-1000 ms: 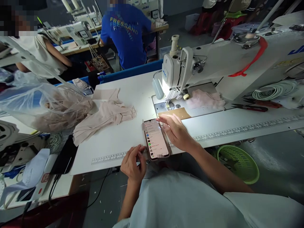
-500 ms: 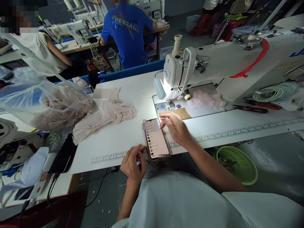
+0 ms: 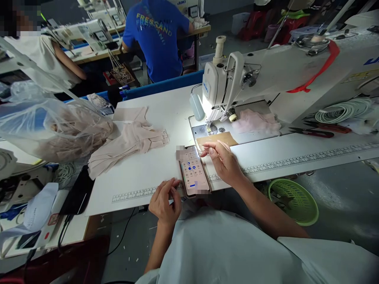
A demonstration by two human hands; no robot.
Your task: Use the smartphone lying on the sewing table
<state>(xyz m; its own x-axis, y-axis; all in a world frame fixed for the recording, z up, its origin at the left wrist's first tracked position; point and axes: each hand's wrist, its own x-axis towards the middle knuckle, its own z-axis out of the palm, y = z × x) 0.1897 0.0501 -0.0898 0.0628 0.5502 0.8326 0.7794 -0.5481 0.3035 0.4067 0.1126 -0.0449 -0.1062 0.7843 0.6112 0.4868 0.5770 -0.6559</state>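
Note:
A lit phone (image 3: 194, 171) lies flat at the near edge of the white sewing table (image 3: 154, 134). My right hand (image 3: 226, 163) hovers beside the phone's right side, index finger pointing at the top of the screen, holding nothing. My left hand (image 3: 164, 203) rests at the table edge just left of the phone's lower corner, fingers loosely curled, touching or nearly touching it. The screen shows a panel of round icons. A pile of beige fabric pieces (image 3: 130, 142) lies to the left of the phone.
A white sewing machine (image 3: 225, 85) with its lamp on stands behind the phone; pink cloth (image 3: 256, 122) lies under its arm. Snips (image 3: 310, 133) and coiled cord (image 3: 340, 112) lie right. A plastic bag of fabric (image 3: 50, 128) sits left, a green basket (image 3: 293, 201) below. Two people work behind.
The phone screen changed from a list to a panel of round icons. My right hand drew back slightly to the right of the screen. The left hand stayed put.

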